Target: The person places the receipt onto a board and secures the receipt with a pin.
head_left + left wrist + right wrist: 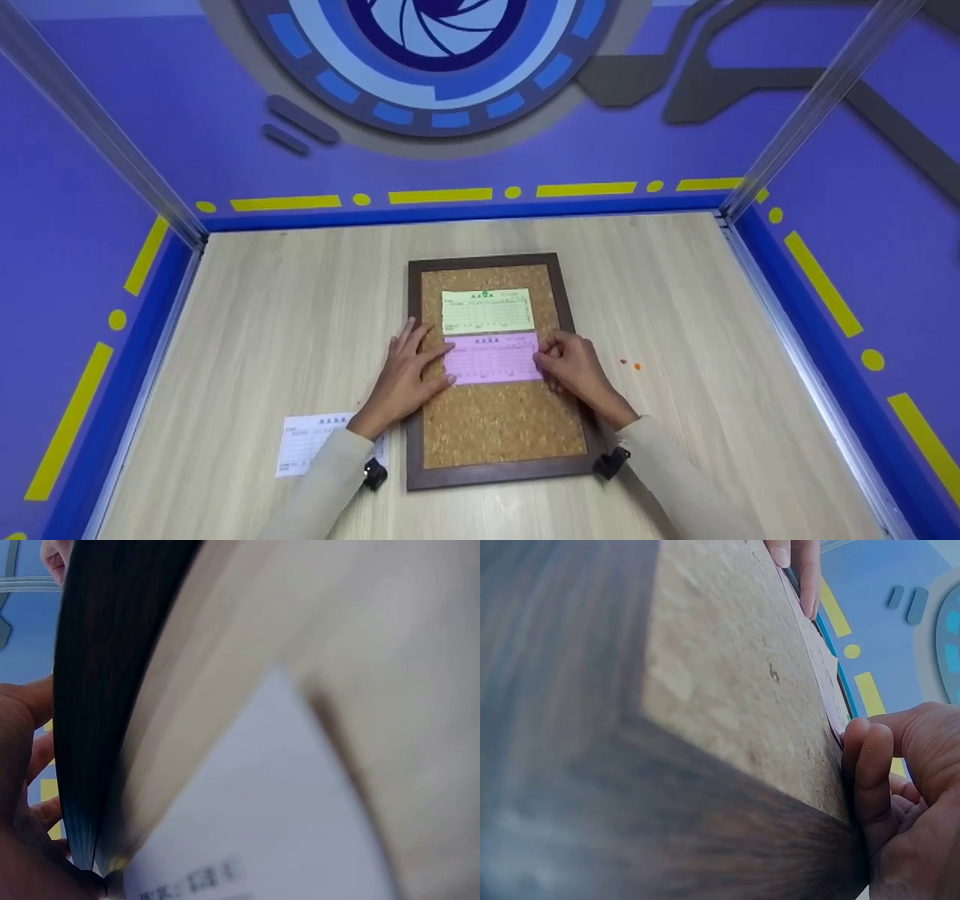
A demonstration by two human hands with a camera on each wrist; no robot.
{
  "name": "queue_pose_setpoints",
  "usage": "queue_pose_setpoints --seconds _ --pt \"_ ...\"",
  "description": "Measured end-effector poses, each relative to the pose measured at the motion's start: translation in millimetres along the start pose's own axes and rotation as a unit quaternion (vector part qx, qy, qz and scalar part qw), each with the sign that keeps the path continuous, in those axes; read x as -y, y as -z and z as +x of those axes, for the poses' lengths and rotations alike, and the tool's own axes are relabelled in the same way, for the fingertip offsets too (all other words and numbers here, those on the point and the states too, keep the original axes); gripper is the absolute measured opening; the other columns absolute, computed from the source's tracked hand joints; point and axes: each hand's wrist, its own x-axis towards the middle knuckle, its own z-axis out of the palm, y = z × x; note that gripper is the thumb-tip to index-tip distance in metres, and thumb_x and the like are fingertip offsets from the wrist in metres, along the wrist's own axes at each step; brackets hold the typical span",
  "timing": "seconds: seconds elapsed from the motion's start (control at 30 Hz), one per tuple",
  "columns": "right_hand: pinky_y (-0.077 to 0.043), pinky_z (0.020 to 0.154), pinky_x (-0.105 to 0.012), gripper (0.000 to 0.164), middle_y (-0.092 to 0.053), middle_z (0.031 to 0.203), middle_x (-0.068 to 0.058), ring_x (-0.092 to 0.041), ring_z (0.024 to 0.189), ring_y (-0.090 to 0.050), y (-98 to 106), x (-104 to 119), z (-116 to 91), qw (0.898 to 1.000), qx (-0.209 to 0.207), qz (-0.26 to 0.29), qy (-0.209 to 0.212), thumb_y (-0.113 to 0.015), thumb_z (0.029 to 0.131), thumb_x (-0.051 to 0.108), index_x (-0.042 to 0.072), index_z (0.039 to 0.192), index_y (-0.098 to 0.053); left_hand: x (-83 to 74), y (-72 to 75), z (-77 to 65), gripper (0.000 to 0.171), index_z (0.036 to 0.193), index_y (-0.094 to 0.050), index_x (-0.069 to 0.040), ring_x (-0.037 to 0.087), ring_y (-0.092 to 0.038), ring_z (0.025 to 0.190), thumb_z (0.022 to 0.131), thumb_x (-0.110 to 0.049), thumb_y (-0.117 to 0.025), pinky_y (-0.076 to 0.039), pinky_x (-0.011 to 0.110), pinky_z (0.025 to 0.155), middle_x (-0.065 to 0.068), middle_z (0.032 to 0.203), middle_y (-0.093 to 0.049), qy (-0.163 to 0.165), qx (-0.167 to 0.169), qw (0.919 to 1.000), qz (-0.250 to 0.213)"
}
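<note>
A pink printed slip (pixel 491 360) lies on the framed corkboard (pixel 502 427), just below a yellow-green slip (pixel 487 311) with a green pushpin (pixel 485 293) at its top edge. My left hand (pixel 411 375) is spread over the board's left side, forefinger and thumb tips resting on the pink slip's left edge. At the opposite edge, my right hand (pixel 574 366) has curled fingers and pinches the slip's right side. In the right wrist view, the right hand's fingertips (pixel 866 746) meet the pink slip's edge; whether they hide a pin I cannot tell.
A white printed slip (pixel 307 442) lies on the wooden table (pixel 300 300) left of the board, partly under the left forearm. Right of the board are a small orange piece (pixel 637 367) and a tiny dark red one (pixel 623 361). Blue-purple panels enclose the table's back and sides.
</note>
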Motion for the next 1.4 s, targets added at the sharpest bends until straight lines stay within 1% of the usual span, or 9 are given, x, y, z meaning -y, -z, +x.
queue_pose_setpoints --seconds 0.2,0.33,0.5,0.67,0.83,1.0,1.17,1.33,1.4 --pt "-0.045 0.039 -0.022 0.008 -0.067 0.067 -0.005 -0.013 0.045 -0.059 2 -1 -1 1.0 -0.008 0.001 0.006 -0.075 0.096 -0.001 0.004 0.093 -0.069 1.0 -3.2 2.9 0.057 0.149 -0.071 -0.018 0.044 -0.009 0.169 0.099 -0.043 -0.081 -0.009 0.075 0.13 0.018 0.175 -0.036 -0.006 0.004 1.0 -0.001" --pt "-0.047 0.04 -0.023 0.007 -0.067 0.068 -0.006 -0.014 0.047 -0.06 5 0 -1 1.0 0.006 0.012 0.021 -0.074 0.098 0.0 0.003 0.094 -0.07 0.6 -2.7 2.7 0.057 0.15 -0.071 -0.019 0.043 -0.009 0.169 0.1 -0.045 -0.08 -0.01 0.074 0.13 0.017 0.175 -0.037 -0.003 0.006 1.0 0.002" --pt "-0.052 0.045 -0.024 0.005 -0.07 0.076 -0.008 -0.017 0.053 -0.065 13 -1 -4 0.998 0.021 0.026 0.046 -0.074 0.102 0.004 0.001 0.098 -0.073 1.1 -1.9 1.1 0.057 0.149 -0.071 -0.019 0.044 -0.009 0.169 0.1 -0.045 -0.08 -0.01 0.075 0.13 0.017 0.175 -0.037 -0.006 0.006 1.0 0.0" --pt "-0.054 0.053 -0.024 0.01 -0.074 0.088 -0.009 -0.02 0.066 -0.068 27 -5 -8 0.996 0.021 0.017 0.084 -0.077 0.104 0.009 0.001 0.109 -0.076 1.7 -1.2 0.2 0.057 0.149 -0.071 -0.02 0.044 -0.009 0.169 0.099 -0.045 -0.081 -0.011 0.075 0.129 0.017 0.175 -0.037 -0.006 0.004 1.0 0.006" --pt "-0.057 0.065 -0.024 0.015 -0.076 0.101 -0.008 -0.02 0.082 -0.071 47 -11 -10 0.993 -0.002 0.004 0.119 -0.077 0.103 0.007 0.002 0.117 -0.077 1.8 -0.7 0.3 0.057 0.149 -0.071 -0.018 0.045 -0.01 0.169 0.099 -0.043 -0.082 -0.012 0.076 0.128 0.018 0.175 -0.037 -0.009 0.003 0.9999 0.006" --pt "-0.057 0.081 -0.023 0.015 -0.077 0.106 -0.006 -0.018 0.094 -0.071 65 -19 -10 0.988 -0.049 -0.036 0.143 -0.08 0.099 0.001 0.003 0.114 -0.079 2.5 -0.6 1.5 0.057 0.149 -0.071 -0.017 0.046 -0.01 0.169 0.099 -0.042 -0.082 -0.012 0.078 0.127 0.019 0.175 -0.037 -0.016 0.003 0.9999 0.0" --pt "-0.057 0.084 -0.022 0.018 -0.078 0.109 -0.01 -0.024 0.099 -0.072 79 -29 -14 0.986 -0.071 -0.037 0.147 -0.083 0.097 0.001 0.0 0.114 -0.079 1.8 -0.4 1.5 0.056 0.149 -0.071 -0.019 0.045 -0.009 0.169 0.099 -0.042 -0.082 -0.011 0.077 0.128 0.017 0.175 -0.037 -0.013 0.005 0.9999 -0.002" --pt "-0.055 0.087 -0.018 0.017 -0.077 0.113 -0.014 -0.029 0.104 -0.073 90 -39 -18 0.986 -0.069 -0.035 0.147 -0.08 0.1 0.003 -0.002 0.116 -0.078 1.3 0.1 0.7 0.055 0.149 -0.071 -0.019 0.045 -0.008 0.169 0.1 -0.042 -0.081 -0.011 0.076 0.128 0.017 0.175 -0.037 -0.008 0.004 1.0 0.0" --pt "-0.053 0.09 -0.016 0.017 -0.077 0.115 -0.013 -0.029 0.107 -0.072 95 -43 -19 0.985 -0.074 -0.045 0.148 -0.08 0.1 0.004 -0.002 0.116 -0.078 1.1 0.4 0.1 0.056 0.15 -0.071 -0.019 0.045 -0.008 0.169 0.1 -0.042 -0.081 -0.011 0.076 0.129 0.017 0.175 -0.038 -0.008 0.003 1.0 0.0"
